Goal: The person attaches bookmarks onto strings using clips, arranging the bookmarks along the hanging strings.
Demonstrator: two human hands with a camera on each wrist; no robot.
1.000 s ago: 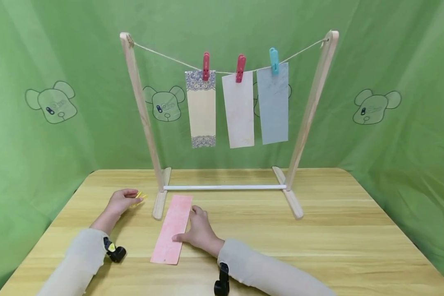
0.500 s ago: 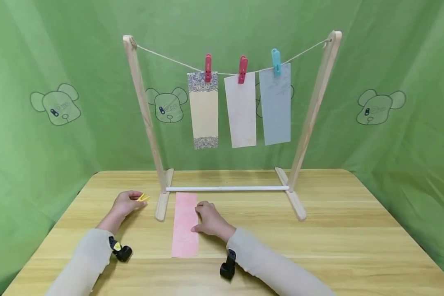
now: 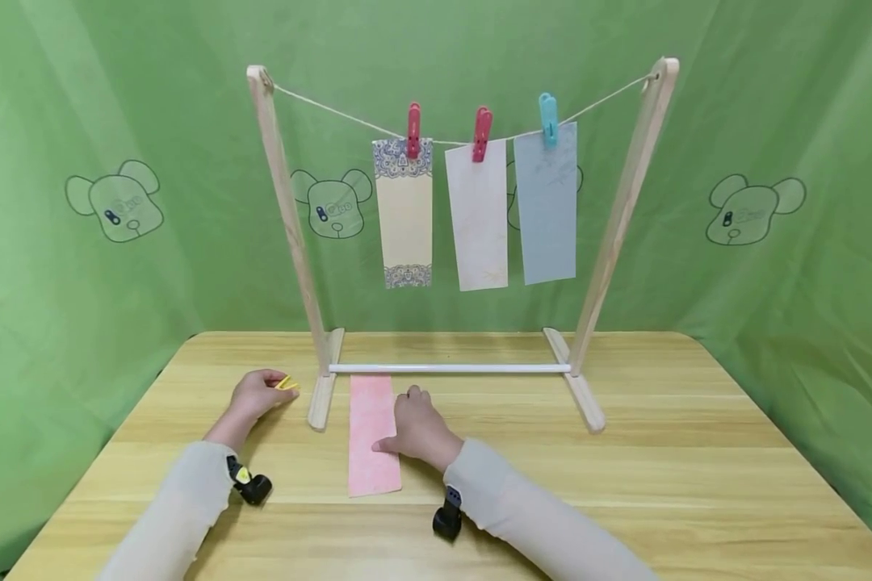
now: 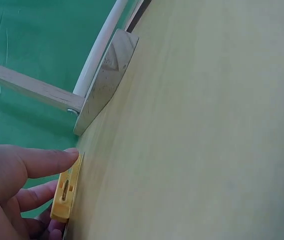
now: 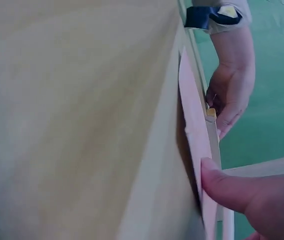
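My left hand [image 3: 256,395] pinches a yellow clothespin [image 4: 65,196] just above the table, left of the rack's left foot. The thumb lies on one side of the clothespin and the fingers on the other. Farther right, my right hand [image 3: 421,428] grips a pink paper strip [image 3: 369,428] at its right edge, thumb on top; the fingers beneath are hidden. In the right wrist view the pink strip [image 5: 192,107] is raised slightly along one edge, with a shadow under it. Its far end reaches the white bar [image 3: 450,369] of the rack.
A wooden rack [image 3: 291,210] stands on the table [image 3: 661,468], a string [image 3: 327,108] between its posts. From it hang a patterned cream strip [image 3: 405,218], a white strip [image 3: 480,226] and a blue-grey strip [image 3: 548,218], held by two red clothespins [image 3: 413,131] and a blue clothespin [image 3: 548,119].
The pink strip has turned from slanted to nearly straight and moved right and away from me, with my right hand on it. My left hand keeps the clothespin, shifting slightly right in view.
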